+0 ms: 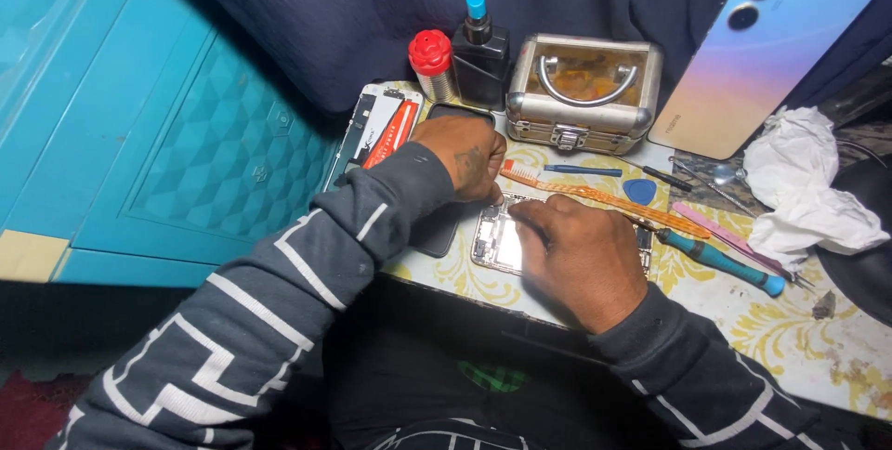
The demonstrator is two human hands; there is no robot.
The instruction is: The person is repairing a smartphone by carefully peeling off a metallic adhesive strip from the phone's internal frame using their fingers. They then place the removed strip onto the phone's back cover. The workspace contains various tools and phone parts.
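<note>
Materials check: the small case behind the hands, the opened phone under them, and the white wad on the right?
Small case: looks like polished metal frame and corners, with a clear amber lid, likely plastic; a curved handle shows through it.
Opened phone: bare metallic-looking inner frame, shiny, partly hidden by the left hand and right hand.
White wad: crumpled tissue or cloth, matte; can't tell which.

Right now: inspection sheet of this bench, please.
Surface: table with yellow floral cover, stained at the right.
Job's things: opened phone under both hands; black panel beside it.
Clutter: toothbrush, teal screwdriver, blue pick, metal case, black bottle, red-capped bottle, crumpled tissue, phone back leaning upright.
Grips: left hand and right hand both press on the opened phone.
Cables: nothing seen.
Surroundings: teal cabinet, dark cloth.
</note>
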